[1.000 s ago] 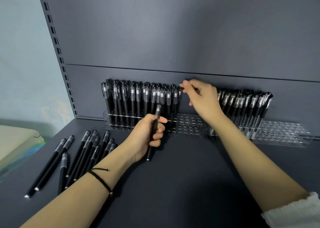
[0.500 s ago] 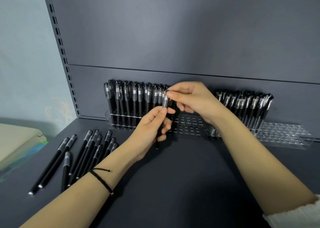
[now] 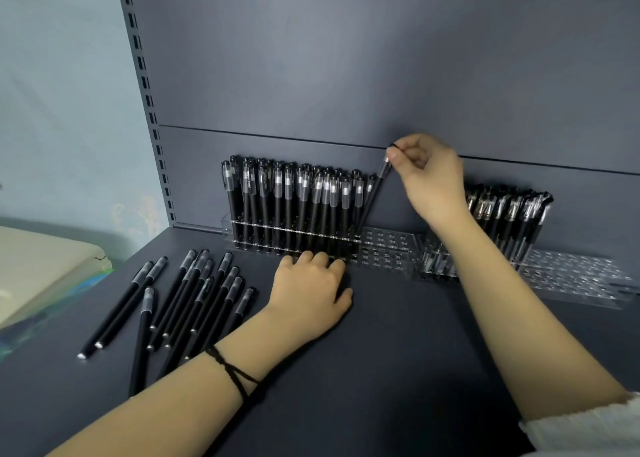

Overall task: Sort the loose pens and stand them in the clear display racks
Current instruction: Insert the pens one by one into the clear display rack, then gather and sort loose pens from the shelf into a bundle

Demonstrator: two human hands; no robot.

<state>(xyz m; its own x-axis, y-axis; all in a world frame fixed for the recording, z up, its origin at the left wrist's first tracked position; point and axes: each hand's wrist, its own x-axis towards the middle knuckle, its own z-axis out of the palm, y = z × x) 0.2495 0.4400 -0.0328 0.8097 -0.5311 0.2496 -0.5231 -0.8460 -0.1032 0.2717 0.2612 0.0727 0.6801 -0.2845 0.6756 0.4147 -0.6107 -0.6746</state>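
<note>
As my right hand (image 3: 429, 179) pinches a black pen (image 3: 375, 193) by its cap, tilting its tip into the clear rack (image 3: 388, 245) below, my left hand (image 3: 311, 290) rests loosely curled and empty against the rack's front, probably bracing it. Loose pens (image 3: 194, 300) lie just left of that hand.

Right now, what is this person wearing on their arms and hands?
The left hand and right hand are bare, without gloves. A thin black cord loops the left wrist, its strands crossing. A white sleeve with a gathered cuff shows high on the right forearm.
</note>
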